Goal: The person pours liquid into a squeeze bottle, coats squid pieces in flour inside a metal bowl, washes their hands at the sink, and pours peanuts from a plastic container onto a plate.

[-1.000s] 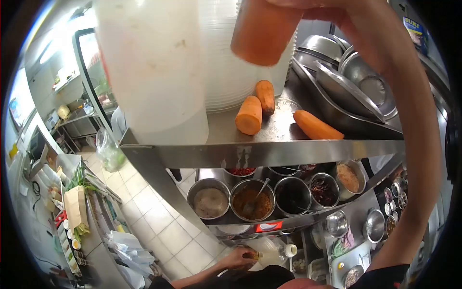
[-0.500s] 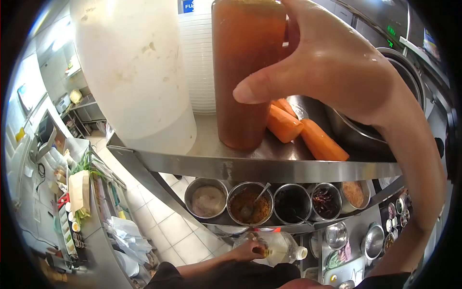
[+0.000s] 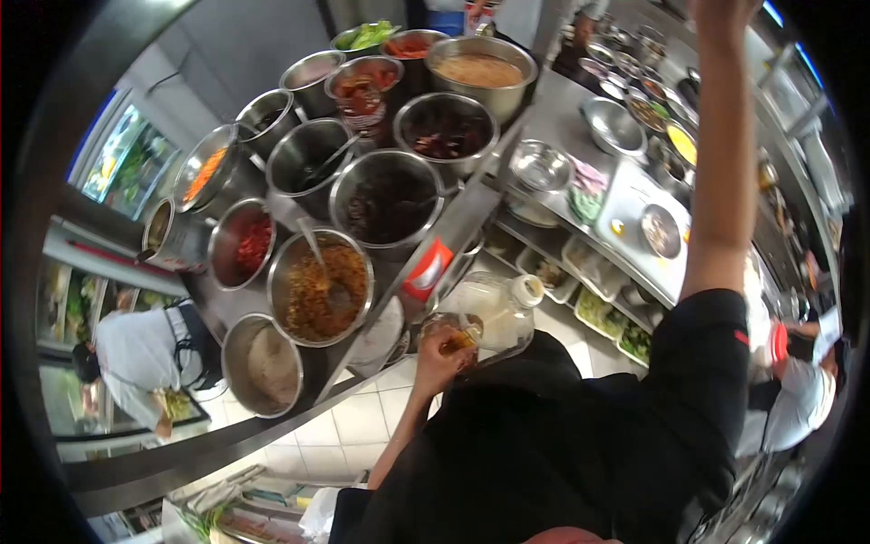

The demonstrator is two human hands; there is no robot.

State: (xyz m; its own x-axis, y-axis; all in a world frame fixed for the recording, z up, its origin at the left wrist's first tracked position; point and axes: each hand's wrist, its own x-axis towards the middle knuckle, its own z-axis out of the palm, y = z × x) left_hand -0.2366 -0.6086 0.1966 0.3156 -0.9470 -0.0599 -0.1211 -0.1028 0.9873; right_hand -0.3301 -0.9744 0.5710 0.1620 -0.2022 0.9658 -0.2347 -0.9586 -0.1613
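My left hand (image 3: 439, 359) is closed at the near side of a clear plastic jug (image 3: 497, 313) with a whitish cap, low beside the shelf edge. Something amber shows by its fingers, too small to name. My right arm reaches up the right side, and my right hand (image 3: 725, 9) is cut off by the top edge, its fingers and anything in them hidden. On the shelf left of the jug stand a metal pot of orange-brown paste (image 3: 320, 286) with a spoon, a pot of dark contents (image 3: 385, 199) and a pot of pale contents (image 3: 263, 364).
Several more metal pots crowd the shelf, one holding red pieces (image 3: 241, 243). To the right, a counter bears a white cutting board (image 3: 639, 218) and an empty steel bowl (image 3: 541, 167). One person (image 3: 145, 349) bends at the left; another (image 3: 797, 399) is at the right edge.
The view has swung from the upper shelf with carrots to the pots below. My right hand has left the orange-red container's last seen place and is now high at the top edge.
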